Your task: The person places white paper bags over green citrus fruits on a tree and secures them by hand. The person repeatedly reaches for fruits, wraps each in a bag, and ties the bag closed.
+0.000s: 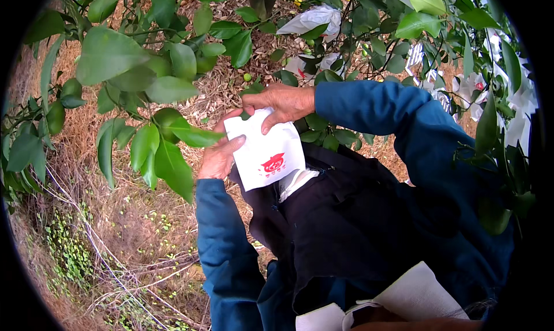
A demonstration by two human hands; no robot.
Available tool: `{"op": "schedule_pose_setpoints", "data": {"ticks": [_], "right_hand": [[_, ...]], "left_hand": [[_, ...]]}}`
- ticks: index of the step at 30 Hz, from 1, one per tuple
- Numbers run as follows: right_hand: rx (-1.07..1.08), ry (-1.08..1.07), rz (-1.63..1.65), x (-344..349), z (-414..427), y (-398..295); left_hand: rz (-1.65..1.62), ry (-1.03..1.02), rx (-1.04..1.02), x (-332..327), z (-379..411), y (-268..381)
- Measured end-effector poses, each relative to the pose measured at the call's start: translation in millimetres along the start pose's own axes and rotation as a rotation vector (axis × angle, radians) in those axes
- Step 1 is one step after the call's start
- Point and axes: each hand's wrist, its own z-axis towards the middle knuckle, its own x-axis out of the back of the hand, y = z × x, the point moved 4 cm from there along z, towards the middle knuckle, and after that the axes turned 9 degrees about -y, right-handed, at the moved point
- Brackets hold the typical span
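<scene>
A white paper fruit bag [277, 151] with red print is held between my two hands, its printed face up and its top edge near my fingers. My left hand [220, 153] grips its left edge, thumb on the front. The fingers of my right hand [281, 104] pinch the top edge, thumb over the front. A green leaf [245, 115] shows at the bag's top edge; whether a fruit is inside cannot be told. Below the bag, more white paper [296, 182] sticks out of a dark apron or pouch [342, 227] at my front.
Leafy citrus branches with green fruit [166, 121] hang close on the left. White bags [314, 21] hang among the branches at the top and right. Dry leaves and grass [173, 218] cover the ground, with thin bare branches [108, 253] lying at the lower left.
</scene>
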Motion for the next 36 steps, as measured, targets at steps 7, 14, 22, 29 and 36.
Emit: {"op": "schedule_pose_setpoints", "data": {"ticks": [7,14,22,29,36], "right_hand": [[0.507,0.224,-0.105,26.9,-28.4,-136.9],[1.084,-0.174,0.523,-5.4,-64.0,-207.4],[0.685,-0.6,0.812,20.3,-51.8,-218.9],[0.225,0.081,-0.319,4.1,-16.5,-109.4],[0.171,0.018,-0.561,7.7,8.4,-63.7]], "left_hand": [[0.223,0.537,-0.192,-17.0,-23.8,27.1],[0.251,0.597,-0.315,-6.9,-48.5,7.5],[0.38,0.599,-0.349,-27.2,-68.7,18.6],[0.38,0.677,-0.379,-45.3,-74.4,33.2],[0.59,0.542,-0.271,-38.9,-76.0,34.0]]}}
